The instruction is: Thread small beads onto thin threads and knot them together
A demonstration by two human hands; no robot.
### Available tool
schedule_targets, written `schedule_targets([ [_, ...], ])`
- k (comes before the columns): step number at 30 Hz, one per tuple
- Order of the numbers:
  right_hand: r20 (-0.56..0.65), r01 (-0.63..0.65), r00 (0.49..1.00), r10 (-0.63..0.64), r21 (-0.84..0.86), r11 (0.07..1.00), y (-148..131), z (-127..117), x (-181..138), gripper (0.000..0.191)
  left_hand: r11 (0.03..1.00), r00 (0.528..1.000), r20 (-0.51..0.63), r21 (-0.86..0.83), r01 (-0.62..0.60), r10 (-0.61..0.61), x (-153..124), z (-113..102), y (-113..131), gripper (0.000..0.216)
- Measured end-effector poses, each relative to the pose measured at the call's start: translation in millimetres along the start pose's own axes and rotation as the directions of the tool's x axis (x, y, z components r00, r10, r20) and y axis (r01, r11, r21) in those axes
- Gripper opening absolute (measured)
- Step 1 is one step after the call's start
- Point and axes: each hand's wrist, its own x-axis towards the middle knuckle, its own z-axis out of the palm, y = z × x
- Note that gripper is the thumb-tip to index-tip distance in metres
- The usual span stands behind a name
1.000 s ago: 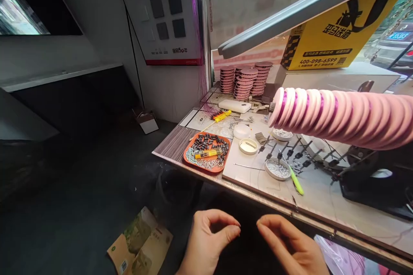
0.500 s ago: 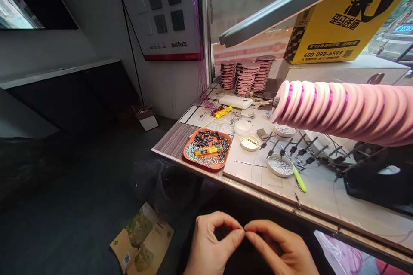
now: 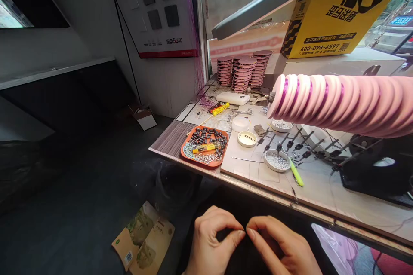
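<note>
My left hand [image 3: 211,245] and my right hand [image 3: 284,249] are low in the view, below the front edge of the workbench [image 3: 258,191]. Each hand pinches thumb against forefinger, and the two pinches meet tip to tip near the middle. Nothing can be made out between the fingertips; anything there is too fine to see. Nearest on the bench above are an orange tray [image 3: 185,152] of small dark and silvery parts with a yellow lighter [image 3: 204,148] on it, and a small white dish [image 3: 276,161] of silvery bits beside a green tool [image 3: 296,176].
A long row of pink spools [image 3: 342,103] juts out from the right over the bench. Stacks of pink discs [image 3: 245,73] stand at the back, under a yellow box [image 3: 338,13]. A black machine [image 3: 377,172] sits at the right. A paper bag [image 3: 145,240] lies on the dark floor.
A second ago my two hands were apart, each pinching. They have moved together, and their fingertips now touch. The view has shifted slightly.
</note>
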Motion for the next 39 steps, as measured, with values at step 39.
schedule_targets([
  [39,-0.038,0.053,0.997,-0.060,-0.158,0.986,0.0,8.2,-1.3,0.014,0.936,0.972,-0.004,0.270,-0.226,0.236,-0.1,-2.3,7.4,0.014],
])
